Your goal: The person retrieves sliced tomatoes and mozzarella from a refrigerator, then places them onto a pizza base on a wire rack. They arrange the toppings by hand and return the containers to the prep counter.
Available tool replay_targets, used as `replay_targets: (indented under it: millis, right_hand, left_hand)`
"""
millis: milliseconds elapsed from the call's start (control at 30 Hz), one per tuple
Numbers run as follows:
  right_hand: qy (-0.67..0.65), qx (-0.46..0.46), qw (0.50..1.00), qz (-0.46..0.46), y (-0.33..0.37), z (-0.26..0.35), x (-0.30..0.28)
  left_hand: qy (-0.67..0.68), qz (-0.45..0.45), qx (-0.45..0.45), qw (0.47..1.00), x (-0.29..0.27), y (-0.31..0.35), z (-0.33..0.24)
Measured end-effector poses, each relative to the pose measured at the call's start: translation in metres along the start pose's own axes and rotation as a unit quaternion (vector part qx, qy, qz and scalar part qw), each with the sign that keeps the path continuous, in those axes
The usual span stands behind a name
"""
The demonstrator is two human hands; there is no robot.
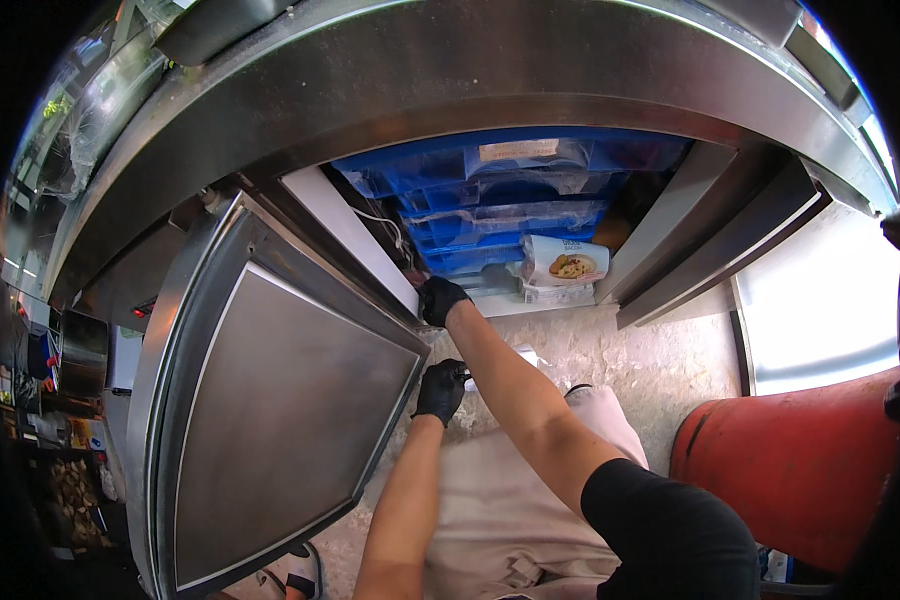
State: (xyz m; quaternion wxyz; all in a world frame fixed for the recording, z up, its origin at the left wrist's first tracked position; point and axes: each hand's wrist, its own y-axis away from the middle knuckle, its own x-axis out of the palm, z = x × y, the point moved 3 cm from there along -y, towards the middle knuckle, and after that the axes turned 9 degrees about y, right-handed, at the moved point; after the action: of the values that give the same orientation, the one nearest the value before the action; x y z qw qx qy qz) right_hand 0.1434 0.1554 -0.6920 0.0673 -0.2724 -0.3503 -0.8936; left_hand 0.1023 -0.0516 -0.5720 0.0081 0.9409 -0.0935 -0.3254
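Note:
My right hand (pixel 442 301), in a black glove, reaches to the lower left corner of an opened steel refrigerator. Its fingers are curled beside a small reddish thing (pixel 414 277); what they hold, if anything, is hidden. Below it my left hand (pixel 439 391), also black-gloved, is closed on a white thing (pixel 526 354), which passes behind my right forearm, so its kind is unclear. Inside the refrigerator are stacked blue crates (pixel 510 190) with clear film on them. A white food packet with a picture of a dish (pixel 566 262) lies at the front right of the crates.
The refrigerator's steel door (pixel 290 430) is swung wide to my left. A steel counter (pixel 450 75) runs above. At the right is a red gas cylinder (pixel 790 465) near a bright steel panel (pixel 820 310). The worn floor (pixel 590 345) lies below the opening.

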Motion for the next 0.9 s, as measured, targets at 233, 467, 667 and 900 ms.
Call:
replay_targets:
  millis: [233,467,667,900]
  right_hand:
    - [0.763,-0.280,0.582,-0.024,0.009,0.016,0.003]
    - [0.263,0.055,0.959,0.092,0.052,0.040,-0.025]
    - [0.186,0.105,0.973,0.083,0.075,0.044,-0.049]
    - [0.109,-0.004,0.991,0.083,0.035,0.000,-0.033]
  left_hand:
    - [0.050,-0.012,0.026,0.998,-0.030,0.019,-0.030]
    - [0.019,-0.100,0.082,0.991,-0.108,0.103,-0.095]
    - [-0.071,-0.122,0.158,0.977,-0.220,0.178,-0.215]
    - [-0.130,-0.572,0.089,0.805,-0.494,0.253,-0.348]
